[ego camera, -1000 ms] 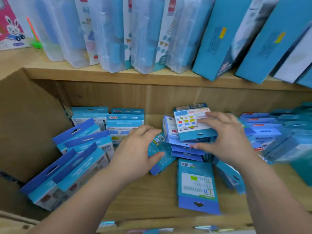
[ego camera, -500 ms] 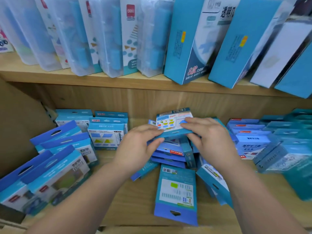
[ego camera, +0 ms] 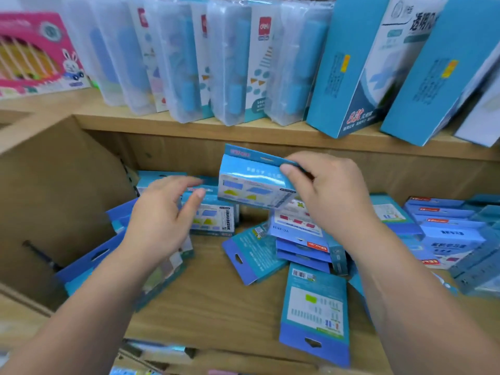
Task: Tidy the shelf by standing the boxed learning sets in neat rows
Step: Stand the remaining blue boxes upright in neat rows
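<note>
Clear plastic cases [ego camera: 232, 63] and tall blue cartons [ego camera: 349, 66] lean along the upper shelf [ego camera: 189, 125]. Below them, a jumble of small blue cardboard boxed sets [ego camera: 300, 239] lies toppled across the lower wooden shelf [ego camera: 216, 301], with one flat box [ego camera: 315, 312] face-down near its front edge. Above the jumble, a small blue hang-tab box [ego camera: 251, 182] is held clear of the shelf. The right hand [ego camera: 332, 196] pinches its top tab, thumb in front and fingers [ego camera: 305, 161] curled over. The left hand [ego camera: 159, 220] hovers with fingers loosely spread, holding nothing, just before upright boxes [ego camera: 213, 217] at back left.
</note>
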Demonstrator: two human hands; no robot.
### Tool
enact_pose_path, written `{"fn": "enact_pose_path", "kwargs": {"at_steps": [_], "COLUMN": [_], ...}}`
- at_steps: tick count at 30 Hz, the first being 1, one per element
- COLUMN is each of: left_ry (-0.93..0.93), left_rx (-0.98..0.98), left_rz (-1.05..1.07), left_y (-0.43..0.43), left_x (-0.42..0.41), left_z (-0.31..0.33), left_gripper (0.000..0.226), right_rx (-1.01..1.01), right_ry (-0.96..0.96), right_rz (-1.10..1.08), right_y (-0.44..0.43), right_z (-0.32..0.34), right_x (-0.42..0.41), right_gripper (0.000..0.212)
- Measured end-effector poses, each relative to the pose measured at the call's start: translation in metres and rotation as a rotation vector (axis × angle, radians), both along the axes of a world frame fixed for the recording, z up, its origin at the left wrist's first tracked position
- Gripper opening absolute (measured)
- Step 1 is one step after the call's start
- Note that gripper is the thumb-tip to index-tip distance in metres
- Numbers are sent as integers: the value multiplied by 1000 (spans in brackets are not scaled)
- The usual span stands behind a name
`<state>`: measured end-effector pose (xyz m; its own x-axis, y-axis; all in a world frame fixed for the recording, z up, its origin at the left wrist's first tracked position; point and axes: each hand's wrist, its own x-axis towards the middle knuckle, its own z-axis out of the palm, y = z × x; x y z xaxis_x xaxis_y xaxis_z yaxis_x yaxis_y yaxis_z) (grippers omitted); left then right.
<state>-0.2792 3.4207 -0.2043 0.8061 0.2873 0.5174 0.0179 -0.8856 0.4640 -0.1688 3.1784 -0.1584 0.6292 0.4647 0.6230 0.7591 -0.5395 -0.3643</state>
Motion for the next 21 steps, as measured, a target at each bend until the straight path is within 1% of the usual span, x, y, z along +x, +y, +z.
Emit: {"fn": "enact_pose_path", "kwargs": {"at_steps": [3,5,7,10,15,18,21], "left_ry": [244,434,541,538,514,521,512], "left_rx": [323,410,486,572,590,578,530], "left_rz": [121,128,111,123,174,188,190], "left_y": [25,32,34,40,49,52,51], "left_x": [-10,-13,-14,-12,-20,-24,-26], "left_z": [-19,-28,-34,-40,-46,-46,-45], "left_gripper": [44,50,54,43,30,29,35], "right_rx": [14,-52,-136,-183,-143,-137,-120], "right_ry": [103,163,224,303,404,446,484], "right_rz": [4,1,-5,-11,-41,-71,-102], "right_y": [21,35,48,64,91,105,118], "right_z": [-6,-14,-22,-34,-49,-59,-69], "right_x": [-3,-4,-5,-7,-2,1,0], "right_gripper": [25,23,20,21,23,28,38]}}
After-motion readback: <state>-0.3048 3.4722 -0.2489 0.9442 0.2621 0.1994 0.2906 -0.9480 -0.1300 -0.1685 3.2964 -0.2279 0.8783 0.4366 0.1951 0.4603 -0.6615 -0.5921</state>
